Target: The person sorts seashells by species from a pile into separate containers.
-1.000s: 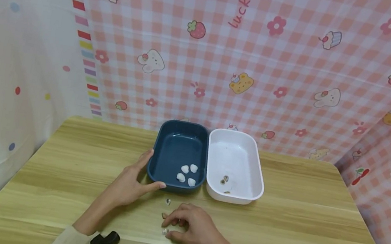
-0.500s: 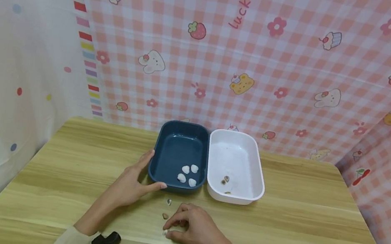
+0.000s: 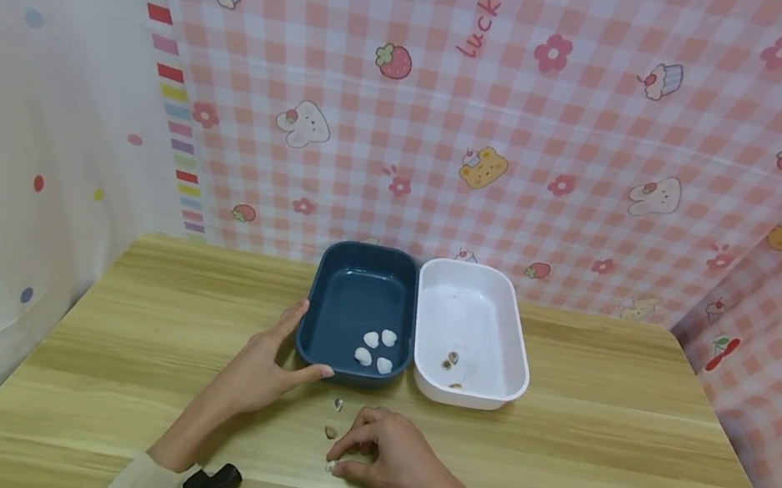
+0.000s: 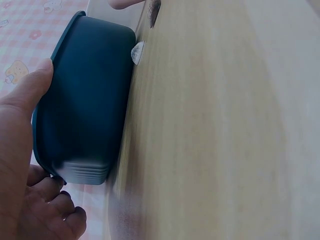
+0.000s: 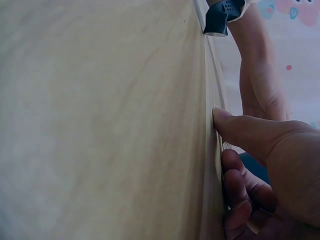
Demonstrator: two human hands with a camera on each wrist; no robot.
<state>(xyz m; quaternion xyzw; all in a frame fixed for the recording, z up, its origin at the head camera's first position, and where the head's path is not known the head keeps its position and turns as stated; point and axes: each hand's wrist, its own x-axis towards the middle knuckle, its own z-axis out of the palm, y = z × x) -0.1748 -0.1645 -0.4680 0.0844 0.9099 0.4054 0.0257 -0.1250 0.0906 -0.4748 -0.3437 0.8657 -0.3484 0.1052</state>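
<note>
My left hand (image 3: 254, 367) holds the near left corner of a dark blue tray (image 3: 319, 318), thumb at its front rim and fingers along its left side. In the left wrist view, the thumb (image 4: 37, 82) lies against the rim. Several white seashells (image 3: 371, 340) lie inside that tray. Low over the table, my right hand (image 3: 393, 455) pinches a small pale seashell (image 3: 331, 466) between thumb and index finger, which partly cover it. Farther up the table lie a brown seashell (image 3: 330, 432) and a grey-and-white seashell (image 3: 338, 405), in a row with the pinched one.
A white tray (image 3: 517, 339) stands against the blue tray's right side, with a few small brownish shells (image 3: 451, 360) near its front. A black device (image 3: 213, 483) sits at my left wrist. Behind the wooden table (image 3: 604, 444) hangs a pink checked cloth (image 3: 411, 112).
My right index finger has drawn back towards the thumb and the pale seashell, so the brown seashell shows fully. The left hand stays on the blue tray.
</note>
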